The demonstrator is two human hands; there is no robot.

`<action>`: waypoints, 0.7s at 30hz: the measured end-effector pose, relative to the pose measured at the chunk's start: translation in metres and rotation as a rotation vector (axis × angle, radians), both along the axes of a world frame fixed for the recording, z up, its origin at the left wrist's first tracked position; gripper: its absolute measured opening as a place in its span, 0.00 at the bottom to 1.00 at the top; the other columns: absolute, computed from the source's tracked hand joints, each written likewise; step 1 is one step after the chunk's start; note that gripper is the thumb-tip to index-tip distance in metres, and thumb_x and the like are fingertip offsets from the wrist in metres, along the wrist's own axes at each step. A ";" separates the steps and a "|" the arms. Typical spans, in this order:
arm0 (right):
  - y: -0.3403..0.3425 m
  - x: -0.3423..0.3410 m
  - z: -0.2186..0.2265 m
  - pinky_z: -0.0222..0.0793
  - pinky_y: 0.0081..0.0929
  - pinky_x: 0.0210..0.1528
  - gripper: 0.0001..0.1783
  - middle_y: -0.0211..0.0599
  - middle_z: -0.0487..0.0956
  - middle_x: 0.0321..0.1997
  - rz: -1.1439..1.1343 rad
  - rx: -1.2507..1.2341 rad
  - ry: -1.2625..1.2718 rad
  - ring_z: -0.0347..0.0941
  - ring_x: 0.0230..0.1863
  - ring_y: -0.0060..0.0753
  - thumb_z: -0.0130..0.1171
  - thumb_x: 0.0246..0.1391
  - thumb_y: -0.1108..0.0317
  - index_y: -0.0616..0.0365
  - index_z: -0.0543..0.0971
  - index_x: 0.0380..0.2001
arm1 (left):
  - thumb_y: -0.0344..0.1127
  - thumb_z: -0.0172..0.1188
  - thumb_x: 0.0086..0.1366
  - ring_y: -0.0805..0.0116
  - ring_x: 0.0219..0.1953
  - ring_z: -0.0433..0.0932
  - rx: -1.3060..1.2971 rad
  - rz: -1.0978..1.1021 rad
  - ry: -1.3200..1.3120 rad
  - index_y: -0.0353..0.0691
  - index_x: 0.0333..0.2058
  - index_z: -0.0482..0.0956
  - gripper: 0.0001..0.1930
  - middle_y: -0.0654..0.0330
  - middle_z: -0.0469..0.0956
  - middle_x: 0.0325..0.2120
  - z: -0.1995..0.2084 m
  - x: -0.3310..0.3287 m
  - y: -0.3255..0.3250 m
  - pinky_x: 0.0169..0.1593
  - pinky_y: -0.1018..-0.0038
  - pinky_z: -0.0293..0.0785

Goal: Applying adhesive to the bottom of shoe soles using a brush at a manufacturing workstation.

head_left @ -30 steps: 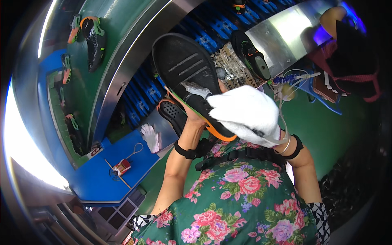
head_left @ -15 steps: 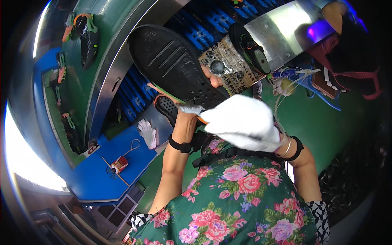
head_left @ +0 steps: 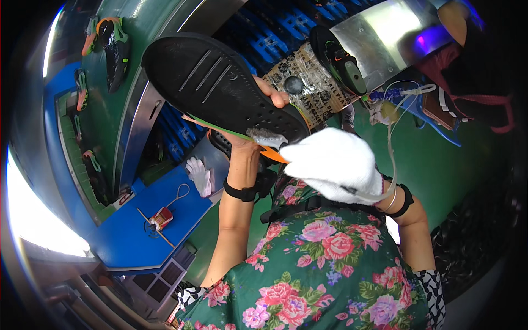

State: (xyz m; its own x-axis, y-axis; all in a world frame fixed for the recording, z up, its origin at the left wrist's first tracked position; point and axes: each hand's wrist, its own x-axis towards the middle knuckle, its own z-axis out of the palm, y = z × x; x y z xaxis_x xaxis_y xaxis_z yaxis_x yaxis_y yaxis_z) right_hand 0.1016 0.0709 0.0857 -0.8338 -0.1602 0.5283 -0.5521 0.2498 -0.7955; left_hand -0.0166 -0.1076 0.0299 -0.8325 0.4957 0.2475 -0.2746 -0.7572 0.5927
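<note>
At the frame's centre, the left hand [head_left: 250,129] grips a black shoe [head_left: 220,88] sole-up; the gloved right hand [head_left: 335,165] pinches a small brush [head_left: 265,136] against it.

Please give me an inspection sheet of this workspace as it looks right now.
Surface: blue bench at the left, green floor beyond.
Job's things: black shoe, sole facing up, with a green and orange edge.
Clutter: white glove and small red tool on the bench.
Grippers: left hand bare, its grip closed on the shoe; right hand in a white glove, fingertips at the shoe's heel end.
Cables: thin white cord near the right wrist.
Surroundings: more shoes on a green conveyor at the left.
</note>
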 end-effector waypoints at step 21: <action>0.013 0.001 -0.001 0.78 0.32 0.42 0.13 0.37 0.88 0.42 0.002 -0.148 -0.177 0.83 0.39 0.38 0.72 0.47 0.76 0.56 0.89 0.39 | 0.55 0.59 0.70 0.54 0.43 0.81 0.054 -0.073 0.058 0.27 0.50 0.73 0.30 0.52 0.74 0.42 0.004 -0.013 -0.007 0.56 0.54 0.75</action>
